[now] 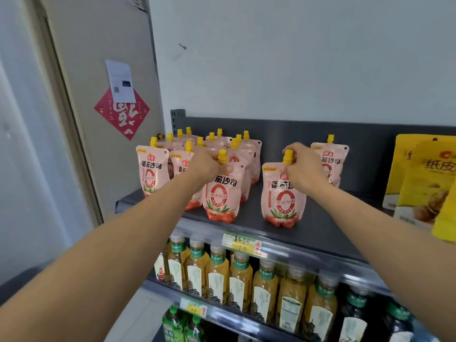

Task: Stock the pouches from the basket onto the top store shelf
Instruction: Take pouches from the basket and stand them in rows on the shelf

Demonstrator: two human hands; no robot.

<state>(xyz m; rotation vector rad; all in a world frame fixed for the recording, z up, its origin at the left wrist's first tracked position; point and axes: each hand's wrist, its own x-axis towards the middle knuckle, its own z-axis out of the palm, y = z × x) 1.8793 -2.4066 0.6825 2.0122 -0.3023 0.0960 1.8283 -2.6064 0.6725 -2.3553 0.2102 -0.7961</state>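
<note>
Pink spouted pouches with yellow caps stand on the dark top shelf (308, 233). My left hand (206, 165) grips the neck of one pouch (222, 196) standing upright at the shelf's front. To its right, my right hand (303, 166) holds the spout of another pouch (282, 197), which also rests on the shelf. Behind the left one, several more pouches (153, 166) fill the shelf's left end in rows. A single pouch (330, 161) stands behind my right hand. The basket is out of view.
Yellow snack bags (419, 178) crowd the shelf's right end. The shelf below holds rows of amber tea bottles (240, 277), with dark bottles (355, 317) to the right and green bottles (174, 324) lower down. A door with a red paper decoration (122, 114) stands at the left.
</note>
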